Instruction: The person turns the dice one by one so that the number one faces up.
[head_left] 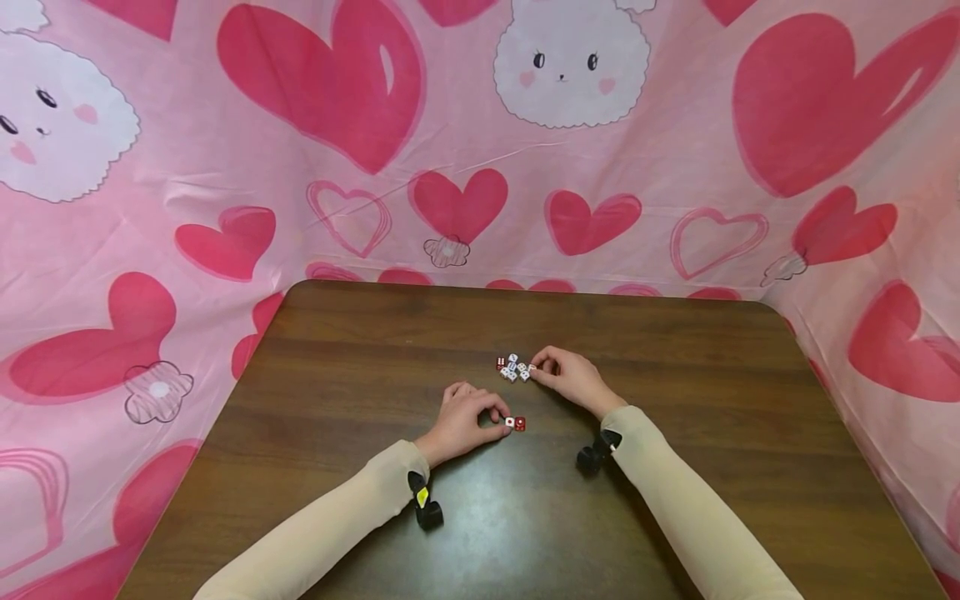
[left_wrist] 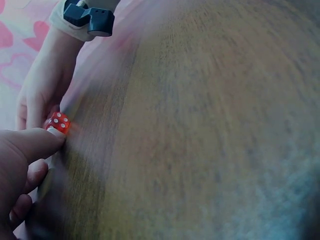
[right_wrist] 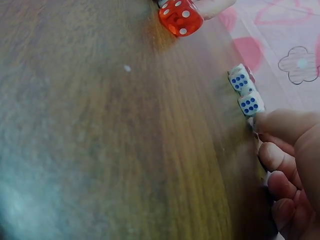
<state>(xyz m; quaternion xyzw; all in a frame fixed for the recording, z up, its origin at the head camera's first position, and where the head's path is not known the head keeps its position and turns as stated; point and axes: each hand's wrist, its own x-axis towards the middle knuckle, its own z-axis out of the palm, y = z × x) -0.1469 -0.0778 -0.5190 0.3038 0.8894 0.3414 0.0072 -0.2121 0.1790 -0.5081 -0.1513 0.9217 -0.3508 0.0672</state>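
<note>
My left hand pinches a white die between thumb and index finger, low over the middle of the table. A red die sits right against the white one, on its right side. In the left wrist view the thumb covers most of the white die, while the red die shows white pips. Farther back, my right hand pinches another white die at the right edge of a small cluster of dice. Fingertips mostly hide that die in the right wrist view, beside white dice with blue pips.
A dark red die lies at the cluster's left edge. The brown wooden table extends around both hands. Pink cloth with hearts hangs behind and along both sides. Black wrist cameras hang from both sleeves near the tabletop.
</note>
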